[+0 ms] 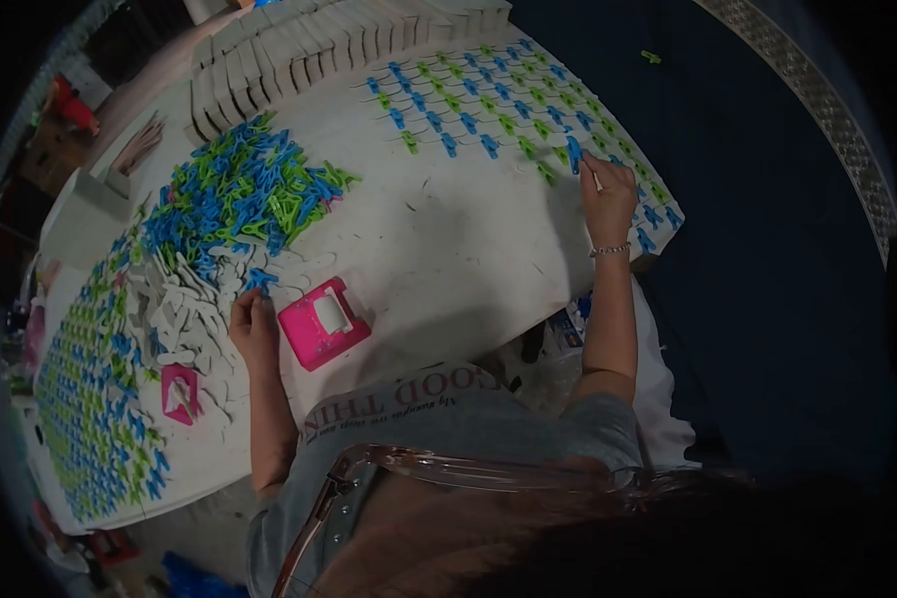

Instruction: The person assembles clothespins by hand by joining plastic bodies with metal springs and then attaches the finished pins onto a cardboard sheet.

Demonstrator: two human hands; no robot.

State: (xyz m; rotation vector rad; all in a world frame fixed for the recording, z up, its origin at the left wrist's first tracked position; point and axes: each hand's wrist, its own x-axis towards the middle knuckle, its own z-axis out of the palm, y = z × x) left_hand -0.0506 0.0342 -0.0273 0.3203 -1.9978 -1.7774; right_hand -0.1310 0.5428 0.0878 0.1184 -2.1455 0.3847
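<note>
My right hand [609,195], with a bracelet at its wrist, pinches a blue plastic clip [573,152] over the rows of blue and green clips [498,105] at the table's right side. Thin curved pieces show beside many of those clips. My left hand [256,327] has its fingers closed on another blue clip [260,280], at the edge of a heap of blue and green clips [254,184]. Pale flat strips [189,304] lie loosely beside this hand. To its right stands a pink dispenser [314,339] with a white roll in it.
Pale stacked blocks [339,40] line the table's far edge. A co-worker's hand [140,145] rests beyond the heap. More clip rows [90,419] and a smaller pink holder [179,394] are on the left. A green clip [650,57] lies on the dark surface at right.
</note>
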